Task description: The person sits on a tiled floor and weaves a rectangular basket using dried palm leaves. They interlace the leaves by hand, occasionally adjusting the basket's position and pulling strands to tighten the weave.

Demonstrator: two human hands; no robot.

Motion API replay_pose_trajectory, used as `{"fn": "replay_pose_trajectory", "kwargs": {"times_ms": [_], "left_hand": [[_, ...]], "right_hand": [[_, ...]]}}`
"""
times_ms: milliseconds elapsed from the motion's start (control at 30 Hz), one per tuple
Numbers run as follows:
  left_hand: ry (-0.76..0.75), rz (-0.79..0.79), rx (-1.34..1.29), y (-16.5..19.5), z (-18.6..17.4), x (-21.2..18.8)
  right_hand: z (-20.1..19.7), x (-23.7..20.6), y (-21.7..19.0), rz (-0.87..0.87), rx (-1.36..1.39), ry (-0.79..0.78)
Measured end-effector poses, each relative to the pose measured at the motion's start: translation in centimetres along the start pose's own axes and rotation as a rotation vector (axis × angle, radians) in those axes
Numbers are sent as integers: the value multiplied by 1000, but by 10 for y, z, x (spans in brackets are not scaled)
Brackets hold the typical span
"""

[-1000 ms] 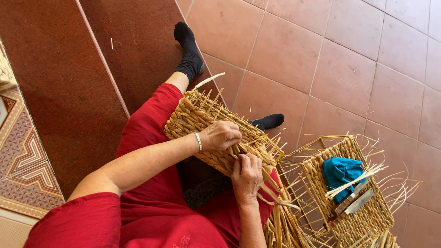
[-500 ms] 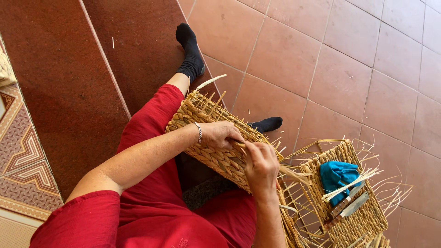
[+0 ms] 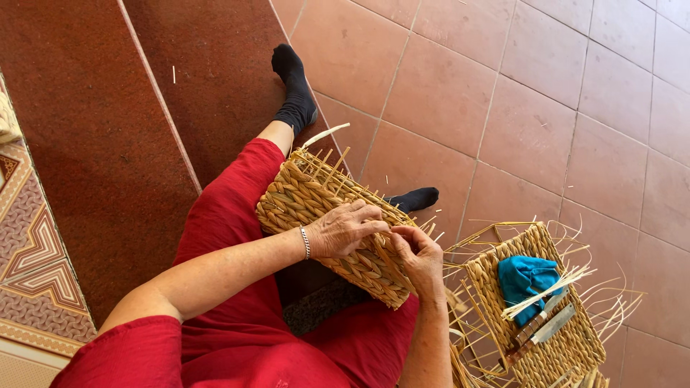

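Both hands work at the rim of a half-woven rectangular basket of tan braided straw [image 3: 316,208], which lies tilted across the person's lap on the red skirt [image 3: 230,215]. Left hand [image 3: 345,230], with a thin silver bracelet [image 3: 305,243] at the wrist, rests on the basket's upper wall, its fingers curled and pressed on the weave near the top edge. Right hand [image 3: 420,255] meets it from the other side, its grip pinched together on thin pale straw strands [image 3: 392,233] at that same edge; thumb and fingertips are closed on the strands. Loose stake ends [image 3: 327,154] stick up from the far end of the basket.

Beyond the basket the person's legs stretch out in black socks [image 3: 295,86], one foot on the dark red carpet strip [image 3: 93,144], the other [image 3: 417,197] on the terracotta floor tiles [image 3: 517,108].

Just beside the right forearm a second unfinished straw basket [image 3: 568,352] stands open on the tiles, with bare stakes fanning out all round it. Inside it lie a crumpled teal cloth [image 3: 528,276], a bundle of pale straw strips [image 3: 546,291] across the cloth, and two flat tools with metal blades [image 3: 550,325] side by side.

At the far left edge is a patterned rug with brown and cream geometric shapes [image 3: 32,266].
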State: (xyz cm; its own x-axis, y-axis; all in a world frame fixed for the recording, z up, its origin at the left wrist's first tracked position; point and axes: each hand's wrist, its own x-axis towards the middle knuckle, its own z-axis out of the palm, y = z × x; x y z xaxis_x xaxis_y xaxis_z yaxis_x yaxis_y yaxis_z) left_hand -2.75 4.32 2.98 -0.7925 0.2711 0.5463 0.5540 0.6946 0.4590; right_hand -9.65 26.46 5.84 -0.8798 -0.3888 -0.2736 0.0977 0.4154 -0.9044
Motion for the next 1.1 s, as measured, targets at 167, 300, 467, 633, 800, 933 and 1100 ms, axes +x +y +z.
{"fn": "replay_pose_trajectory", "kwargs": {"times_ms": [167, 300, 467, 633, 800, 933, 1100], "left_hand": [[-74, -99, -87, -11, 5, -3], [-81, -115, -43, -9, 12, 5], [-16, -98, -1, 2, 13, 6], [98, 32, 73, 4, 0, 0], [81, 174, 138, 5, -18, -9], [132, 200, 72, 3, -17, -11], [-177, -159, 12, -14, 17, 9]], "right_hand": [[11, -11, -25, -187, -261, 139], [16, -19, -33, -517, -567, 247], [20, -17, -26, -469, -538, 235], [25, -10, -23, -446, -539, 166], [33, 0, -26, -393, -608, 188], [44, -2, -20, -418, -784, 301], [47, -14, -5, -468, -776, 353]]}}
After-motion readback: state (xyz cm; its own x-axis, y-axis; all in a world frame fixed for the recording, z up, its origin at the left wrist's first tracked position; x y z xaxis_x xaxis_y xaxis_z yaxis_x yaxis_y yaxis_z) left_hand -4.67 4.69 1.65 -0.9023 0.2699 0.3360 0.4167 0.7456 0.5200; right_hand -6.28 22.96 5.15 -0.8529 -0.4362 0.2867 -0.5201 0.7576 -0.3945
